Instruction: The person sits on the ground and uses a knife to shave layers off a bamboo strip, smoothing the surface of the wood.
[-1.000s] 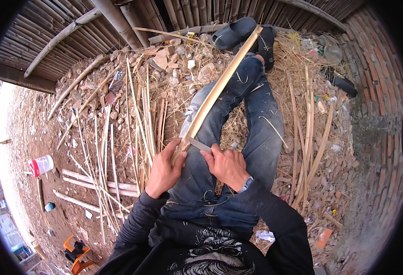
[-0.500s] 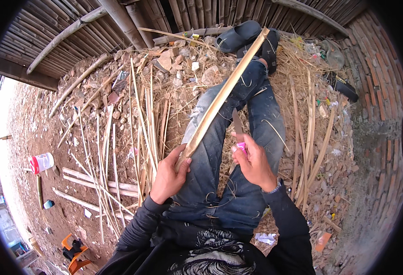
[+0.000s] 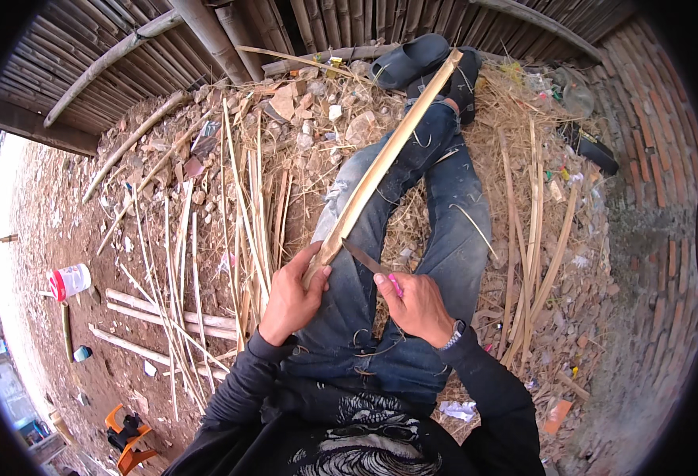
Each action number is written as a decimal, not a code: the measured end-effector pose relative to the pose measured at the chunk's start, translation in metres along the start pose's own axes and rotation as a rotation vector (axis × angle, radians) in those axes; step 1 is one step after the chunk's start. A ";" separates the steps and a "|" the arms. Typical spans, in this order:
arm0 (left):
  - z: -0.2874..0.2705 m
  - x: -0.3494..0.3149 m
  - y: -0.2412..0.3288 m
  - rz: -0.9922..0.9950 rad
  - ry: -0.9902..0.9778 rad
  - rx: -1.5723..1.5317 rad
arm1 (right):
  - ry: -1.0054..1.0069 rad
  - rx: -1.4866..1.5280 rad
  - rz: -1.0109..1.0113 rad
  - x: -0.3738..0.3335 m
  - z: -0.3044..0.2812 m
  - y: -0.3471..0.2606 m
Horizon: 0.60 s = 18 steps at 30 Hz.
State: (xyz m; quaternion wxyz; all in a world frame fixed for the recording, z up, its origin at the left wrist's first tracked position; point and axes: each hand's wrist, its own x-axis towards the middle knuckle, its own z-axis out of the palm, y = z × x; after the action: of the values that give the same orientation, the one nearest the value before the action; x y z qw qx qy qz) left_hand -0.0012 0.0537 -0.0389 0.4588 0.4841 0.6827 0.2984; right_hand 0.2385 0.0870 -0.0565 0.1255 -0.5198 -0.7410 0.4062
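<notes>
A long split bamboo strip (image 3: 396, 147) lies slantwise over my jeans, its far end by my sandals (image 3: 412, 62). My left hand (image 3: 293, 289) is closed round its near end, thumb on top. In my right hand (image 3: 419, 305) is a knife (image 3: 362, 255) with a pink part at the handle, the fingers wrapped round it. Its blade points up and left, the tip at the strip's edge just beyond my left fingers; whether it cuts in, I cannot tell.
Thin bamboo strips (image 3: 180, 262) and thicker poles (image 3: 170, 312) lie on the dirt to my left. More strips (image 3: 535, 246) lie on the right, beside a brick wall (image 3: 658, 143). Rubble and a bamboo wall (image 3: 349, 24) are ahead; a white and red bucket (image 3: 69, 282) stands far left.
My right hand has moved left and slightly down. The knife has swung from pointing ahead to pointing left, its tip now at the strip. My left hand and the strip have hardly moved.
</notes>
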 end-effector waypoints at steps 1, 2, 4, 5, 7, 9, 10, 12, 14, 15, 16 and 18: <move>0.000 0.000 -0.001 0.008 0.002 -0.002 | 0.012 -0.020 -0.039 -0.002 0.006 -0.003; 0.001 -0.001 -0.003 0.010 0.006 -0.006 | 0.007 -0.021 -0.040 -0.003 0.008 -0.005; 0.000 -0.002 -0.002 0.012 0.013 0.013 | -0.005 -0.161 -0.014 -0.004 0.011 -0.008; 0.000 -0.001 0.000 0.021 0.017 0.035 | -0.003 -0.190 -0.018 -0.003 0.011 -0.007; 0.001 -0.002 -0.005 0.020 0.027 0.037 | 0.030 -0.218 -0.044 0.001 0.017 0.000; -0.001 -0.004 -0.007 0.022 0.034 0.042 | 0.068 -0.245 -0.068 0.004 0.020 0.005; -0.002 -0.006 -0.007 -0.002 0.024 0.043 | 0.084 -0.288 -0.070 0.006 0.021 0.006; -0.003 -0.009 -0.009 -0.028 0.018 0.045 | 0.098 -0.329 -0.076 0.011 0.019 0.007; -0.002 -0.011 -0.009 0.016 0.046 0.078 | 0.111 -0.299 -0.064 0.019 0.013 0.009; -0.002 -0.012 -0.010 0.016 0.046 0.079 | 0.066 -0.306 -0.034 0.022 0.014 0.013; -0.001 -0.013 -0.010 0.019 0.057 0.092 | 0.066 -0.305 -0.034 0.027 0.011 0.016; -0.001 -0.015 -0.011 0.026 0.067 0.102 | 0.133 -0.318 -0.004 0.039 0.001 0.021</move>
State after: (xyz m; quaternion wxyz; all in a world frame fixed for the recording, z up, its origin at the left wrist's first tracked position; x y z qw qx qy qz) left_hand -0.0046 0.0358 -0.0425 0.4063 0.5054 0.7059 0.2850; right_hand 0.2353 0.1233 -0.0819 0.0914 -0.5575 -0.7869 0.2482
